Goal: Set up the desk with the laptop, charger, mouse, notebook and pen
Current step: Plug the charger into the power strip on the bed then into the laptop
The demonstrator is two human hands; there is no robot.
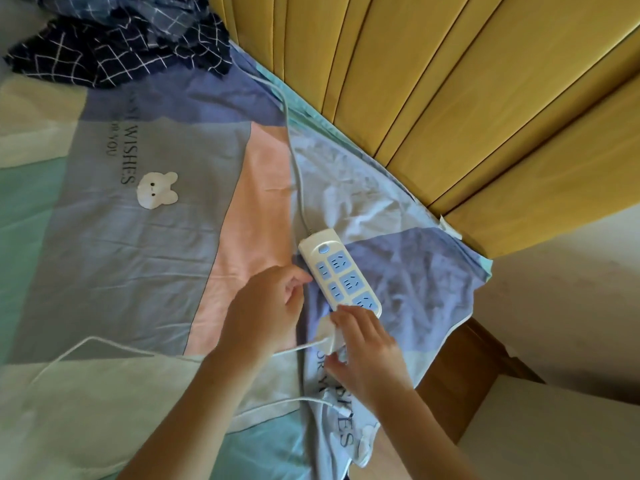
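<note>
A white power strip (337, 268) with blue sockets lies on the bedsheet (138, 237), its grey cord running up toward the headboard. My right hand (367, 351) grips the white charger plug (327, 332) right at the strip's near end. The charger's thin white cable (104, 344) trails left across the sheet. My left hand (273, 306) hovers beside the strip's left edge, fingers loosely curled, fingertips close to or touching its side. The laptop, mouse, notebook and pen are out of view.
A yellow padded headboard (450, 98) runs diagonally along the bed's far side. A dark checked cloth (121, 46) is bunched at the top left. A brown wooden bed corner (460, 368) and a pale floor (571, 323) show at the right.
</note>
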